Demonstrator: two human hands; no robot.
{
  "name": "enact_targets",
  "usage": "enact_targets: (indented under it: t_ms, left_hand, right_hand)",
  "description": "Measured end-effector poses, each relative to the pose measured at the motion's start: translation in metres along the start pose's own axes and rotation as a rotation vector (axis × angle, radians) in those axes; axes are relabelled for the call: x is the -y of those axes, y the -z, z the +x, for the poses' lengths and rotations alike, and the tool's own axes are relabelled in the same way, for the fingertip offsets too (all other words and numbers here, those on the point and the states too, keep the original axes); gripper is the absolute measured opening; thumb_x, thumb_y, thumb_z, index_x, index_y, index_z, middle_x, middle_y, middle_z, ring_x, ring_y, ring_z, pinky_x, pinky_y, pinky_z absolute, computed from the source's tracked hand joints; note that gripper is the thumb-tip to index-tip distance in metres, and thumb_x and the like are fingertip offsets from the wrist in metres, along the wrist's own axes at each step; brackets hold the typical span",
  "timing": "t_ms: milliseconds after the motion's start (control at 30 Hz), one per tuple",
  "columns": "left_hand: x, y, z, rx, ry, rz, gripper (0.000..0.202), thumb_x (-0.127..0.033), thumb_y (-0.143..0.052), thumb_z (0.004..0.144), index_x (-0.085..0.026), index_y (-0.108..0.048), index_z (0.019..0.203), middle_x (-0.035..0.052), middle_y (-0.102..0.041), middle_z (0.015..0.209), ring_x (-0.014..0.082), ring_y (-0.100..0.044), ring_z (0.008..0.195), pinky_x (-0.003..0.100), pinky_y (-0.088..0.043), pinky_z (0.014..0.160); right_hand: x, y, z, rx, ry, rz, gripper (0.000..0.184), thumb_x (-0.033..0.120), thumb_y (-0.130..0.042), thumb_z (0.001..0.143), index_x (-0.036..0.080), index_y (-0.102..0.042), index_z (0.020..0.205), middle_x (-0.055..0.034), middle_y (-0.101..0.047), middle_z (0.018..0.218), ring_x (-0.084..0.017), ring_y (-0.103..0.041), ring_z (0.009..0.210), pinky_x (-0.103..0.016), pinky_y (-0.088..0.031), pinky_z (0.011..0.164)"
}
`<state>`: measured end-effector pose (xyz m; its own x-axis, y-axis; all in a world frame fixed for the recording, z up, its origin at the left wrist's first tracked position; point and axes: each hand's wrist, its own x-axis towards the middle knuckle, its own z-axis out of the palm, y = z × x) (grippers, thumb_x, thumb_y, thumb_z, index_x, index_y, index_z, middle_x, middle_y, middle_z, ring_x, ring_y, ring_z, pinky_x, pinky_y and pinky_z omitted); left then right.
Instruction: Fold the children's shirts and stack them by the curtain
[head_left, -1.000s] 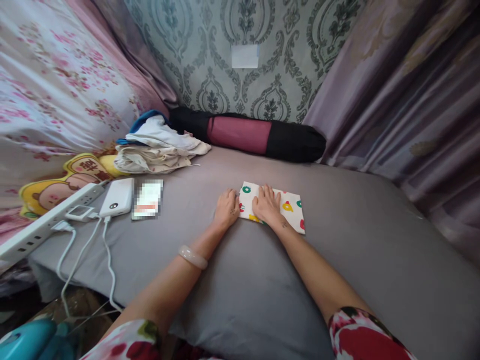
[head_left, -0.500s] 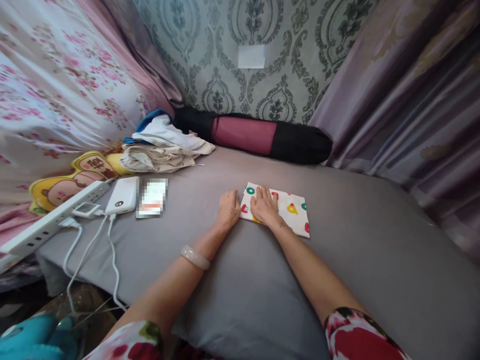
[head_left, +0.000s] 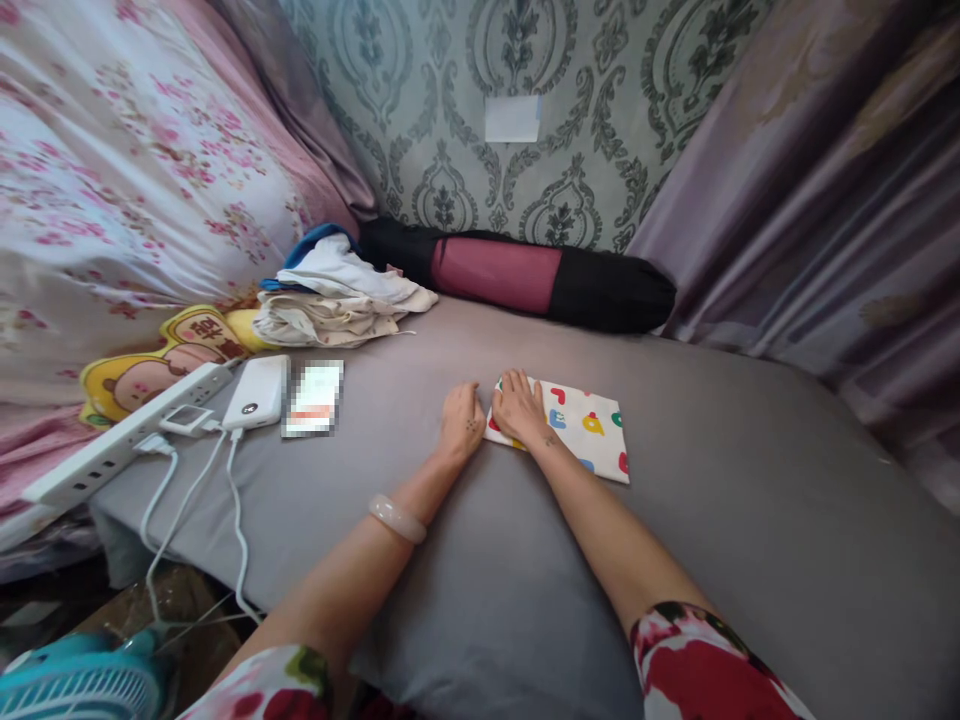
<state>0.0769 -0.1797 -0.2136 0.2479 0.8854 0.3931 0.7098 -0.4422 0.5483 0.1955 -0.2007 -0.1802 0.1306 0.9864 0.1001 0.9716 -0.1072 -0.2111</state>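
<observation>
A small folded white cloth (head_left: 585, 432) with coloured shapes lies flat on the grey bed sheet (head_left: 712, 520). My right hand (head_left: 519, 409) rests palm down on the cloth's left end, fingers stretched out. My left hand (head_left: 462, 420) lies flat on the sheet just left of the cloth, fingers extended and touching its edge. A pale bangle (head_left: 396, 518) sits on my left wrist.
A pile of folded clothes (head_left: 337, 298) and a black and maroon bolster (head_left: 517, 277) lie at the back. At the left are a white power strip (head_left: 127, 435), a white power bank (head_left: 257, 392) with cables, a phone (head_left: 312, 399) and a yellow cartoon cushion (head_left: 150, 365). A teal fan (head_left: 75, 680) shows bottom left.
My right hand has slid leftwards along the cloth to its left end, uncovering more of the pattern. The left hand has stayed beside the cloth. The view shifted slightly.
</observation>
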Motion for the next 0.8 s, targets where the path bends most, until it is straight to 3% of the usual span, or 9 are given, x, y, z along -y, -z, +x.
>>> enact_targets:
  t_ms: [300,567,800]
  left_hand:
    - [0.002,-0.001,0.001,-0.025,-0.014,-0.062,0.029,-0.011,-0.034,0.091,-0.011,-0.056,0.111,0.0144,-0.065,0.106,0.0216,-0.060,0.105,0.036,-0.045,0.096]
    - [-0.012,0.012,0.000,-0.004,0.039,-0.102,0.038,-0.025,-0.025,0.098,-0.014,-0.058,0.110,0.0128,-0.066,0.107,0.0214,-0.059,0.106,0.037,-0.044,0.097]
    - [-0.015,0.016,-0.002,0.032,-0.022,-0.115,0.043,-0.030,-0.022,0.099,-0.013,-0.057,0.116,0.0129,-0.065,0.115,0.0200,-0.058,0.112,0.035,-0.042,0.100]
  right_hand:
    - [0.004,0.006,-0.007,0.012,0.000,0.014,0.056,0.029,-0.021,0.097,0.005,-0.033,0.146,-0.0152,-0.027,0.155,-0.025,-0.017,0.144,-0.049,-0.010,0.114]
    - [0.018,0.003,-0.038,0.041,0.063,-0.020,0.057,0.029,-0.022,0.096,0.006,-0.031,0.147,-0.0144,-0.023,0.156,-0.026,-0.014,0.145,-0.049,-0.009,0.115]
    - [0.016,0.005,-0.037,0.105,0.058,0.031,0.058,0.030,-0.022,0.096,0.005,-0.027,0.149,-0.0130,-0.019,0.157,-0.026,-0.011,0.145,-0.049,-0.009,0.116]
